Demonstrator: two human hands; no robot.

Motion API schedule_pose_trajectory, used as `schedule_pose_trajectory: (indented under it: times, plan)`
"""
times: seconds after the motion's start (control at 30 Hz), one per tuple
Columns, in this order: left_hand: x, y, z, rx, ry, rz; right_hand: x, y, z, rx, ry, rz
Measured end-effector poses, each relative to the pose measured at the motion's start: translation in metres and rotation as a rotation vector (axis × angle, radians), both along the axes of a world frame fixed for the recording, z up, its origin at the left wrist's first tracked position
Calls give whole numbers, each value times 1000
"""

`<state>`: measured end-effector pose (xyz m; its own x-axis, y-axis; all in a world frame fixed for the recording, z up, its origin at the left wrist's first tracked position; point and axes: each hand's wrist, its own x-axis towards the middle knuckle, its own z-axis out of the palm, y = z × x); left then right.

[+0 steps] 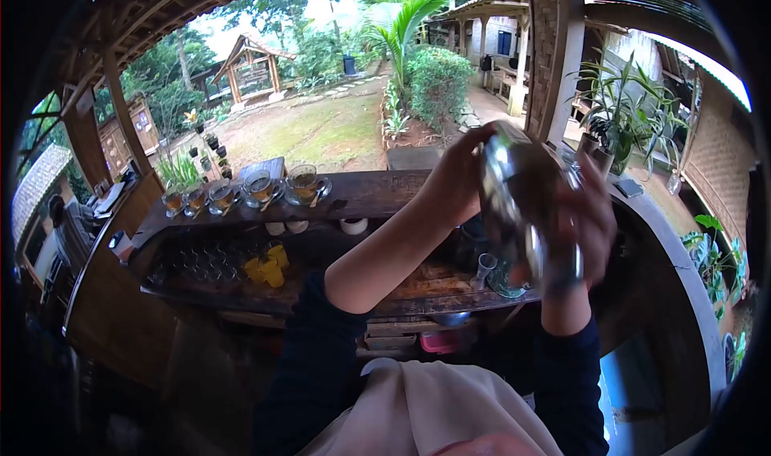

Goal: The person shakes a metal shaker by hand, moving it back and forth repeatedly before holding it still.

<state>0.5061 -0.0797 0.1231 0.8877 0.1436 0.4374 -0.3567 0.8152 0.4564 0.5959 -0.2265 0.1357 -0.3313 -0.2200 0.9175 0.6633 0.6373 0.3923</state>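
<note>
A shiny metal cocktail shaker [522, 171], smeared by motion, is raised tilted in front of me above the wooden counter. My left hand [463, 171] is closed around its far left end. On the other side, my right hand [594, 227] wraps the lower right part, its fingers blurred. Below the shaker, a small clear glass [483, 270] and a greenish glass vessel [507, 281] stand on the counter; the vessel is partly hidden by my right hand and the shaker.
Several glass cups of brown drink on saucers [303, 185] line the raised wooden ledge [369, 189]. Yellow cups [266, 266], clear glasses [201, 263] and a white bowl [353, 225] occupy the recessed counter. A phone [629, 188] lies at right. Another person [72, 231] is at far left.
</note>
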Motion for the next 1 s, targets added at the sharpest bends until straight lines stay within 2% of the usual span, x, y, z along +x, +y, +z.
schedule_pose_trajectory:
  times: [0.03, 0.07, 0.1, 0.13, 0.17, 0.2, 0.23, 0.27, 0.3, 0.33, 0.37, 0.4, 0.43, 0.47, 0.5, 0.53, 0.57, 0.6, 0.63, 0.67, 0.7, 0.73, 0.77, 0.8, 0.87, 0.9, 0.93, 0.97, 1.0]
  plan:
    - [3, -10, 2, 214, -123, 240, 3, 0, -6, -9, 4, 16]
    - [6, -23, 4, 440, -241, 474, 6, 1, -12, 101, -8, 43]
    - [8, -37, 6, 496, -376, 498, 9, 1, -19, 213, -15, 60]
    - [13, -33, 7, 502, -368, 489, 13, 1, -25, 328, -22, 66]
    - [20, -23, 9, 549, -200, 529, 18, -2, -31, 441, -33, 61]
    - [32, -10, 10, 592, -36, 562, 52, -12, -35, 223, -54, -278]
    - [51, 17, 7, 386, 62, 193, 66, 12, -34, 185, 99, -140]
    - [69, 26, -2, 197, 186, 290, 67, 24, -19, 80, 178, 18]
    - [71, 15, -8, 206, 329, 437, 79, 24, -16, -109, 270, -159]
    - [72, 4, -12, 218, 469, 586, 77, 30, -16, -324, 488, 10]
    - [77, 3, -13, -95, 405, 373, 78, 23, -18, -358, 516, 37]
    - [79, -4, -17, -85, 401, 364, 78, 11, -20, -387, 542, 65]
    - [72, -26, -15, 212, 155, 470, 78, -4, -14, -229, 315, -172]
    - [67, -38, -12, 496, -100, 565, 64, -20, -10, -142, 216, -187]
    - [64, -29, -2, 198, -33, 85, 51, -33, -12, 16, 128, -186]
    - [54, -46, 13, 251, 47, 134, 51, -55, -12, 128, -104, -363]
    - [54, -59, 17, 383, -200, 295, 34, -65, -17, 237, -125, -292]
    - [55, -68, 19, 509, -450, 459, 52, -28, -29, 751, -195, 2]
    - [53, -71, 24, 567, -582, 439, 76, -28, -57, 531, -121, 93]
    - [58, -64, 25, 560, -584, 439, 79, -40, -58, 311, -44, 181]
    - [67, -49, 26, 477, -380, 480, 86, -39, -47, 298, -19, -36]
    - [77, -31, 27, 393, -175, 515, 79, -34, -11, 284, 7, -253]
    - [99, -10, 26, 232, -33, 398, 88, -15, -1, 107, 144, -108]
    - [100, 5, 17, 277, 138, 367, 97, 2, 2, -67, 278, 38]
    - [98, -7, 13, -59, 594, 518, 100, 13, 0, -515, 648, 142]
    - [95, -13, 7, 7, 560, 572, 101, 10, -6, -456, 572, 45]
    - [92, -16, 5, 14, 556, 578, 88, 2, -5, -319, 482, 78]
    - [88, -15, 4, 122, 334, 435, 74, -18, 4, -193, 307, -138]
    - [82, -13, 0, 218, 121, 290, 67, -36, 0, -213, 114, -177]
